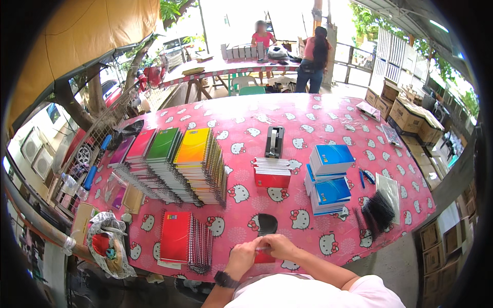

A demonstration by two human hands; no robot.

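At the near edge of the table, my left hand and my right hand meet with fingers closed and pinched together. What lies between the fingertips is too small to make out. Just below them is a red cover, partly hidden by the hands. A flat black piece lies beyond my fingers. To the left, a row of red spiral notebooks lies overlapped. Ahead stand a stack of red-covered pads and a black tape dispenser.
Tall stacks of purple, pink, green and yellow spiral notebooks stand at left. At right are blue-covered pads, blue-handled pliers and black binding coils. A patterned bag hangs by the left edge. Two people are at a far table.
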